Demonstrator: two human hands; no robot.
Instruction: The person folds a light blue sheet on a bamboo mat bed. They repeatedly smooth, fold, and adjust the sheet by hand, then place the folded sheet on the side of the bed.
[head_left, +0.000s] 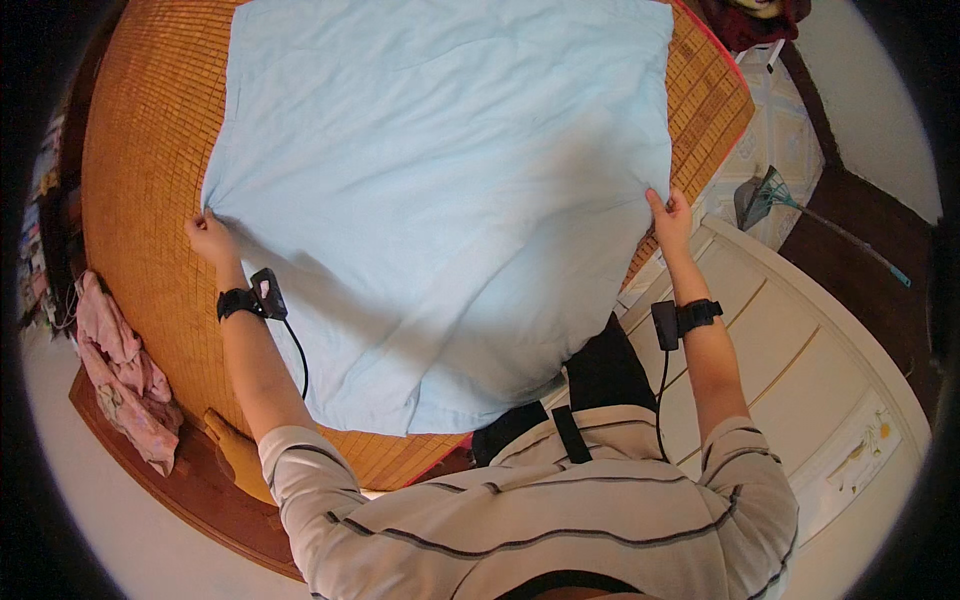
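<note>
A light blue cloth (442, 187) is spread wide before me, with soft wrinkles across it. My left hand (211, 237) pinches its left edge, and creases fan out from that grip. On the opposite side, my right hand (670, 217) grips the right edge between thumb and fingers. The cloth's near end hangs close to my body and partly covers my dark trousers (611, 360). Beneath the cloth, a woven bamboo mat (150, 150) shows on both sides; its middle is hidden.
Pink crumpled fabric (124, 360) lies at the left on a brown wooden bed frame (195, 502). A pale panelled door (780, 337) stands close on my right. Beyond it are a teal-handled rake (825, 214) and a dark red bundle (750, 22).
</note>
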